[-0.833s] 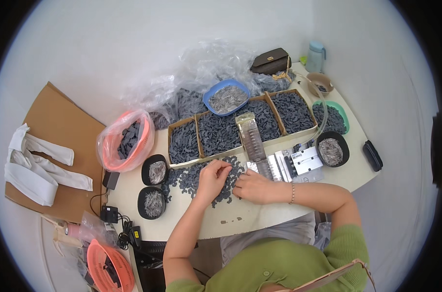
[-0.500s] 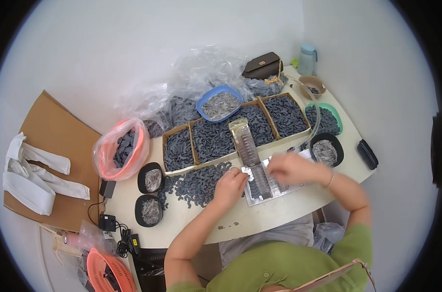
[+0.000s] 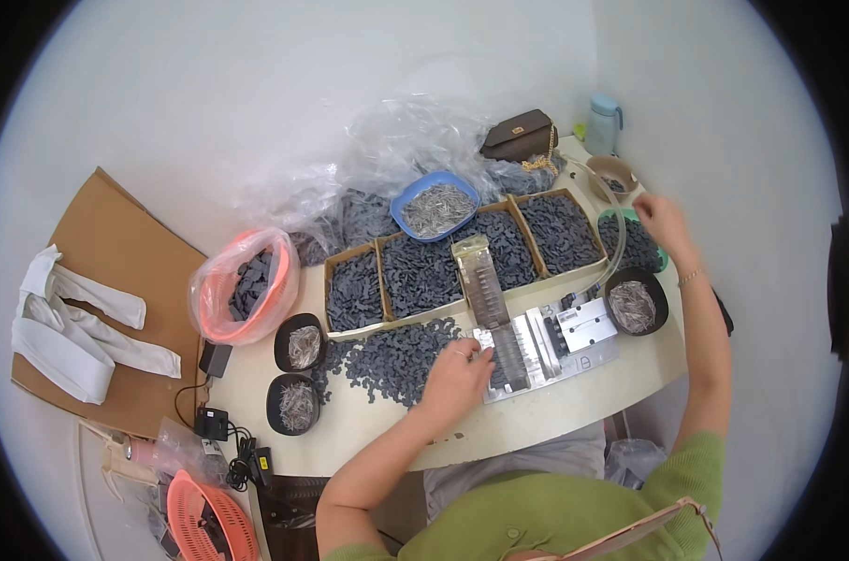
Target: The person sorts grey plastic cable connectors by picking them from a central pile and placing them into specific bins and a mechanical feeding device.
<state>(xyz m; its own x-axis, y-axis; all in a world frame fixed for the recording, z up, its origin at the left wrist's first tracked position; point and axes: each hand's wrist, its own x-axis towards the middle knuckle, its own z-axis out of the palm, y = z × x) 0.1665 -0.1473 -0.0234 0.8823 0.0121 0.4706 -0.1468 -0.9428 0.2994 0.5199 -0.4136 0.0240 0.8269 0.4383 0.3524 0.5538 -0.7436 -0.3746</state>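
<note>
My left hand (image 3: 454, 381) rests at the left side of a metal fixture (image 3: 543, 355), its fingers curled together against the fixture's edge; whatever they pinch is too small to make out. A clear slotted plastic strip (image 3: 481, 280) stretches from the fixture back across the box of dark parts. My right hand (image 3: 663, 224) is raised at the right, over the rim of a green bowl (image 3: 666, 261) of dark grey parts. Its fingers are bent together, and anything between them is hidden. On the fixture's right half sits a silver block (image 3: 586, 324) with a clear hose (image 3: 621, 245) leading to it.
Divided cardboard boxes (image 3: 513, 234) hold dark parts, with a blue basin (image 3: 434, 205) of metal pins on them. Loose parts (image 3: 396, 360) lie left of the fixture. Black bowls of pins stand left (image 3: 298, 340) and right (image 3: 633, 304). A pink basket (image 3: 246, 287) stands farther left.
My right hand has gone from the fixture to the far right, by the green bowl, uncovering the silver block. My left hand stays at the fixture's left side. The whole view has shifted slightly.
</note>
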